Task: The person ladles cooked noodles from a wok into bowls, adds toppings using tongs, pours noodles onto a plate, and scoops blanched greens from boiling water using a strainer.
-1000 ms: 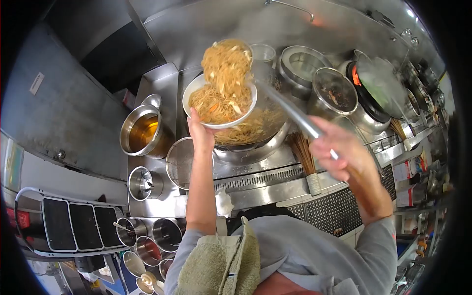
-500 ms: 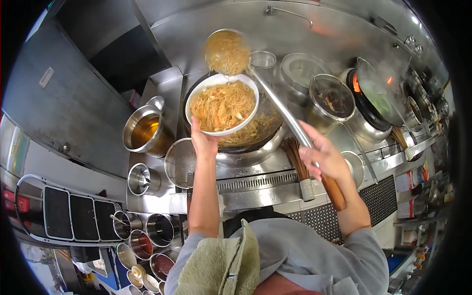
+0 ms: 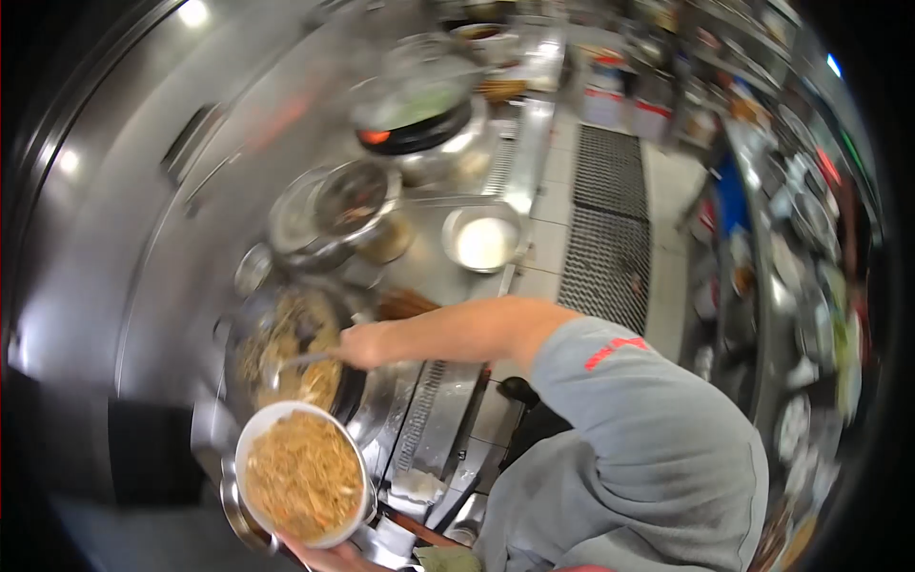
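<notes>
A white bowl [image 3: 303,474] full of noodles is at the lower left, tilted toward the camera. My left hand [image 3: 324,556] holds its lower rim, with the fingers partly under the bowl. Above it, my right hand [image 3: 362,345] is closed on the handle of a metal ladle [image 3: 276,372]. The ladle's head is down in the wok [image 3: 250,329], among loose noodles [image 3: 319,379], and looks blurred. The bowl overlaps the near edge of the wok.
A metal pot with a strainer [image 3: 355,195] stands beyond the wok. A container of white contents [image 3: 484,240] sits on the counter. Farther back, a second wok [image 3: 419,105] steams near a flame. Black mats [image 3: 610,229] cover the floor, beside crowded shelves at right.
The view has swung to the right. The ladle, earlier raised above the bowl with noodles falling from it, is now down in the wok. The bowl remains in my left hand.
</notes>
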Demonstrator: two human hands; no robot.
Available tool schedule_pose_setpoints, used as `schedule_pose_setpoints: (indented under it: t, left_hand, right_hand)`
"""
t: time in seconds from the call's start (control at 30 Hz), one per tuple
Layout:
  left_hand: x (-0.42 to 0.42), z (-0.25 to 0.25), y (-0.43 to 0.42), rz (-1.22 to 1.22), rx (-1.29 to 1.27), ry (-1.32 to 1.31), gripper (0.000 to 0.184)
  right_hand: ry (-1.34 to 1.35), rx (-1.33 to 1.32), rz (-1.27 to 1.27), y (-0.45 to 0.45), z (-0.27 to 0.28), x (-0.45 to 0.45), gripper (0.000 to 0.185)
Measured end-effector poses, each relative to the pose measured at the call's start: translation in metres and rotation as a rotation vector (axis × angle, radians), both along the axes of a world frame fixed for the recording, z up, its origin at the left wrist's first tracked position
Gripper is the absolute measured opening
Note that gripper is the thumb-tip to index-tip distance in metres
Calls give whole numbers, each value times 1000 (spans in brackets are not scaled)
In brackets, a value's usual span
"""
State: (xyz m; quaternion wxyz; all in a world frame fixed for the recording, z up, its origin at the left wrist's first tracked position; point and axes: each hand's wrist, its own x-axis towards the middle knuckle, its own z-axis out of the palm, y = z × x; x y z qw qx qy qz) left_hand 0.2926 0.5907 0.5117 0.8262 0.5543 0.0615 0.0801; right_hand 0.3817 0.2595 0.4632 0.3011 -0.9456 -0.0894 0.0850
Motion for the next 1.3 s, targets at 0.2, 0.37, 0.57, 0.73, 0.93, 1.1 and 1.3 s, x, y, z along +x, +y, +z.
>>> schedule_pose_setpoints:
  t: [0.2,0.37,0.57,0.73,0.93,1.1,1.3]
  left_hand:
    - [-38,10,-115,-643,60,36,63]
    - [-116,-8,-209,-1217,9,193,63]
    - [-232,-152,-384,-2019,-189,320,58]
    - [-361,-197,-491,-2248,-164,494,55]
    - [-449,-215,-552,-2264,-112,565,57]
    - [-454,-207,-580,-2237,-83,540,55]
    - [-436,-189,-617,-2282,-94,528,51]
  right_hand:
    - [-425,925,-448,-53,-3,-168,38]
    - [-174,1104,-1346,-92,-129,-432,38]
    - [-1181,1318,-2183,-85,-154,-728,44]
    - [-2040,1653,-2209,-148,-104,-847,77]
    - [-2097,1353,-2311,-176,-115,-877,68]
    - [-1814,962,-2669,-178,-148,-892,23]
    - [-1531,899,-2558,-205,-53,-870,19]
